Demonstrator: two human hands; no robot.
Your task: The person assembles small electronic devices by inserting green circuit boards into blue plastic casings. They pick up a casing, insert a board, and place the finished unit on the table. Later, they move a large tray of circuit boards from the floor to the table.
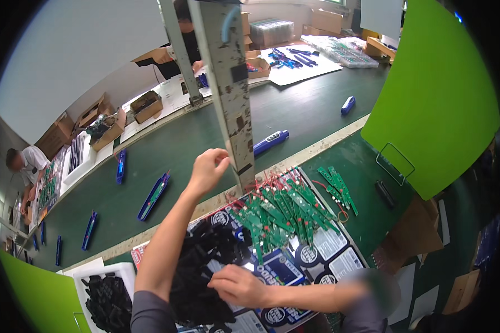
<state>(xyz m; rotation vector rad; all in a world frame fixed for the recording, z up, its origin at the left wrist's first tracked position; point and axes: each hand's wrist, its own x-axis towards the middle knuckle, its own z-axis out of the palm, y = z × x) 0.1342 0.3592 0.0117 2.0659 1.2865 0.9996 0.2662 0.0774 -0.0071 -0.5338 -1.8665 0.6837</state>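
My left hand (208, 171) is raised beside the chipped white post, above the edge of the green belt. Its fingers are loosely bent and slightly apart, with nothing visible in them. Low over a heap of small black plastic parts (197, 277) is my right hand (240, 286), its fingers drawn together. Whatever lies between those fingertips is hidden or too small to name. Beyond the heap, green circuit boards (286, 213) with red wires lie piled on a printed sheet (330, 244). A blue and white handheld device (271, 142) rests on the belt, partly behind the post.
The white post (226, 89) stands ahead of me. Open blue housings (154, 195) lie along the green belt (191, 127). A white foam tray (129, 273) of black parts sits at lower left. A green panel (433, 94) rises at right. Two other people work across the belt.
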